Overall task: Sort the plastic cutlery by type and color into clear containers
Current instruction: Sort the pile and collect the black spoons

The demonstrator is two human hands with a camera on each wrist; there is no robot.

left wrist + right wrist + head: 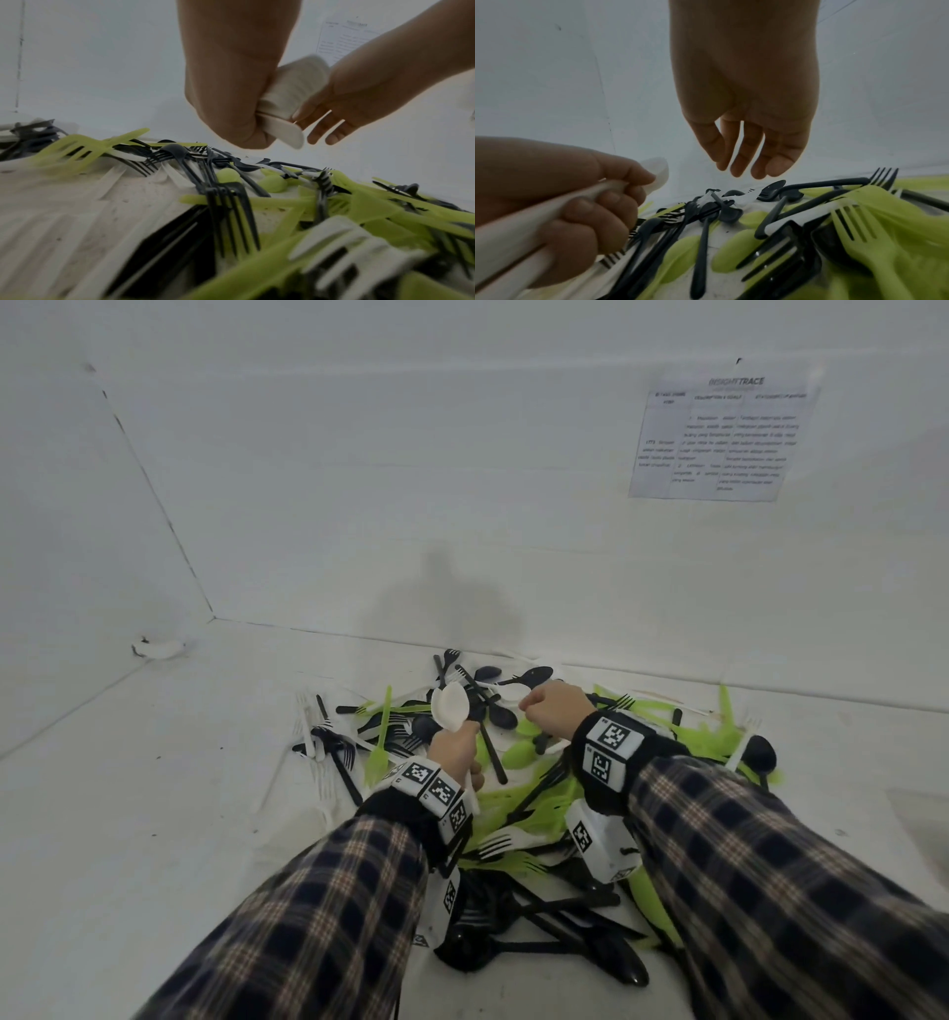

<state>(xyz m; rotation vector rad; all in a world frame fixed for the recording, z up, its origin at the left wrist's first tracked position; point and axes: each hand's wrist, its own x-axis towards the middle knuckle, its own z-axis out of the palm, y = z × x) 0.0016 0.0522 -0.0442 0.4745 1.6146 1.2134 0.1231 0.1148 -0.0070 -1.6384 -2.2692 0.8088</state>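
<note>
A mixed pile of black, green and white plastic cutlery (539,793) lies on the white surface. My left hand (454,747) grips a bundle of white spoons (451,706) by the handles, bowls up, just above the pile. The left wrist view shows that hand (231,81) wrapped round the white spoons (290,89), with my right hand (372,85) beside it. My right hand (557,706) hovers over the far part of the pile. Its fingers (746,154) hang relaxed and hold nothing, above black spoons (772,190). The left hand (564,203) shows at lower left there.
White walls meet in a corner close behind the pile. A printed sheet (719,433) is taped to the right wall. A small white object (159,648) lies at the foot of the left wall. Black forks (334,742) and white forks (308,711) lie left of the pile.
</note>
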